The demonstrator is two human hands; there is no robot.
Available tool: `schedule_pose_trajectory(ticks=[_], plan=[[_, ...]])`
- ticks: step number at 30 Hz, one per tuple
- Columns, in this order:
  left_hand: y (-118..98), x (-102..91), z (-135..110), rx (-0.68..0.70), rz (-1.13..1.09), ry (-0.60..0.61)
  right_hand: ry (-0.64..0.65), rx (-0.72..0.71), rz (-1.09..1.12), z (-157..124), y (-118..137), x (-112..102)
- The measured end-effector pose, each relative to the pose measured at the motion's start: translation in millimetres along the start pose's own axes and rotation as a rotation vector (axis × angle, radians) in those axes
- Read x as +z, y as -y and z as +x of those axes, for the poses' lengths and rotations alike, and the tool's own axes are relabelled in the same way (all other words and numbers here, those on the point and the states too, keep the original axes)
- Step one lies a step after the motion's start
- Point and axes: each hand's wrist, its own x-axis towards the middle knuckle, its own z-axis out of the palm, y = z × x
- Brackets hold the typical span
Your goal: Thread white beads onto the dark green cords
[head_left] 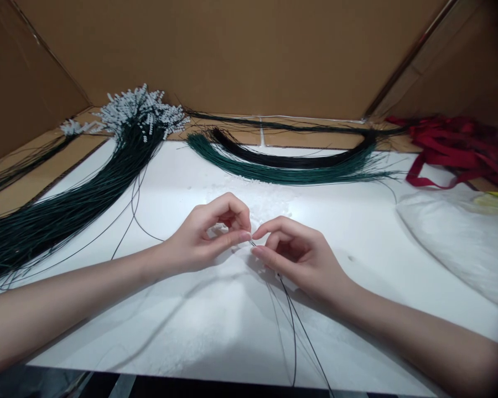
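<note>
Over the white board my left hand (216,232) and my right hand (296,249) meet almost fingertip to fingertip. Thumb and forefinger of the left hand are pinched at the upper end of a thin dark wire (292,320); whether a bead sits in that pinch is hidden by the fingers. My right hand holds the same wire just below, its thumb against it and the forefinger slightly raised. Two strands of the wire hang out under the right hand toward the front edge. Small white beads (269,207) lie scattered just behind the hands.
Left lies a thick bundle of dark green wires (95,188) with white beaded tips (141,110). Behind the hands are loose green wires (274,172) and black wires (290,160). Right are red ribbon (448,146) and a clear plastic bag (460,237). Cardboard walls (232,55) enclose the back.
</note>
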Motion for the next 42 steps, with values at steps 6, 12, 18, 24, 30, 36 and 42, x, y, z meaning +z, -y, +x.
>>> schedule_pose_trajectory(ticks=[6,12,18,24,30,36,42], plan=[[0.8,-0.1,-0.3,0.006,0.014,0.009,0.01,0.0,0.002,1.6,0.0,-0.6],[0.8,-0.1,0.8,0.021,0.025,0.009,0.014,0.017,0.007,0.6,1.2,-0.8],[1.2,-0.1,-0.8,0.023,0.016,-0.001,0.004,0.014,0.004,1.1,-0.2,-0.3],[-0.2,0.6,0.3,0.035,0.037,-0.015,0.02,0.018,0.0,0.7,0.2,-1.6],[0.1,0.6,1.9,0.049,0.046,-0.009,0.031,0.021,0.001,1.9,1.1,-0.8],[-1.4,0.4,2.1,0.044,0.065,-0.026,0.07,0.005,0.014,1.2,2.3,-0.8],[-2.1,0.5,2.2,0.048,0.063,-0.015,0.085,-0.03,-0.062,0.5,3.3,-2.5]])
